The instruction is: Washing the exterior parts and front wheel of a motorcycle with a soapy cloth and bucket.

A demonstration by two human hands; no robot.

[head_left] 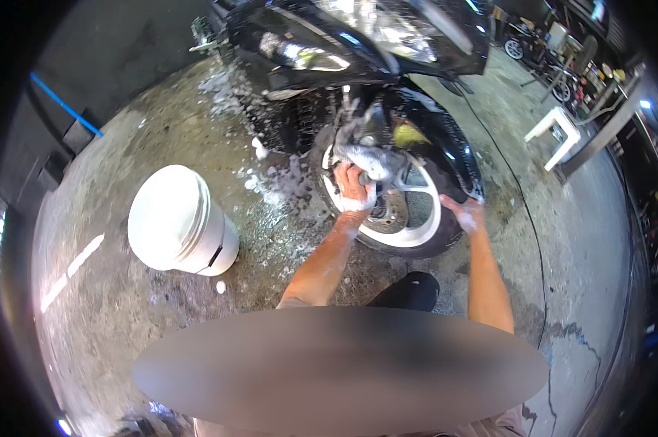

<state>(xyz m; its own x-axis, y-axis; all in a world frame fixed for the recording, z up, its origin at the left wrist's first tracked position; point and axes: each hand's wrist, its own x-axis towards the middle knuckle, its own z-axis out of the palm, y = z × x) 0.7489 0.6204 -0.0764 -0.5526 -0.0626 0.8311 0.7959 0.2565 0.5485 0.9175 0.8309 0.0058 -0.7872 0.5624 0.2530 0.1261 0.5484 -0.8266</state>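
Observation:
The front wheel of a black scooter or motorcycle stands before me, with a white rim (pixel 413 235), a dark tyre (pixel 438 244) and a brake disc (pixel 394 214). My left hand (pixel 353 185) reaches in at the left side of the rim, its fingers bent and suds on the wrist. Beside it is a grey, foam-covered part (pixel 371 158); whether this is a cloth or the fork leg is unclear. My right hand (pixel 466 212) grips the tyre's right edge, just below the tip of the black front fender (pixel 460 142). Its thumb lies over the sidewall, and its other fingers are partly hidden.
A white plastic bucket (pixel 219 240) stands left on the wet concrete floor (pixel 274 257), near patches of suds (pixel 274 188). A black cable (pixel 517 185) runs along the right. Further off are a white plastic stool (pixel 561 131), a post (pixel 602 125) and parked motorcycles (pixel 561 90).

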